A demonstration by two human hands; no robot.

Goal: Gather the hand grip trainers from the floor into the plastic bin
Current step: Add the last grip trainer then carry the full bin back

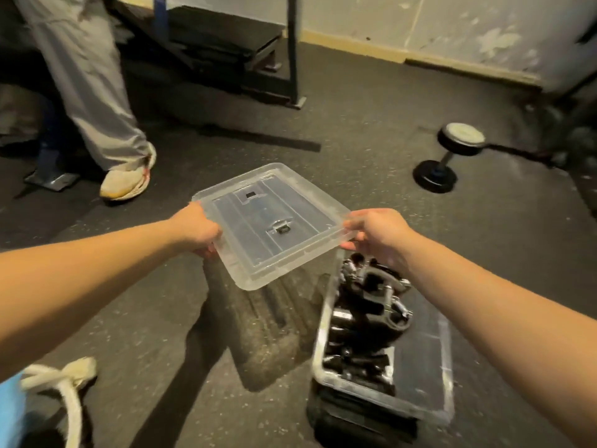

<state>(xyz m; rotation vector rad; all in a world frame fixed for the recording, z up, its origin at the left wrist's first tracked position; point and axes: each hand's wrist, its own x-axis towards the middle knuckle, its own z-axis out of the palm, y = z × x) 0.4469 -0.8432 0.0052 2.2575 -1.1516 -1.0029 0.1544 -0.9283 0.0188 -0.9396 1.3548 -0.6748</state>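
Both your arms reach forward. Your left hand (197, 229) curls round the left edge of the clear lid (274, 221), and your right hand (376, 236) pinches its right edge, thumb on top. You hold the lid roughly level above the floor (436, 240). The bin (447, 350) sits on the floor just below and behind your right hand, uncovered. The black trainers (371, 305) lie piled inside it, mostly toward its far end. A dumbbell (452, 156) lies well apart, further right.
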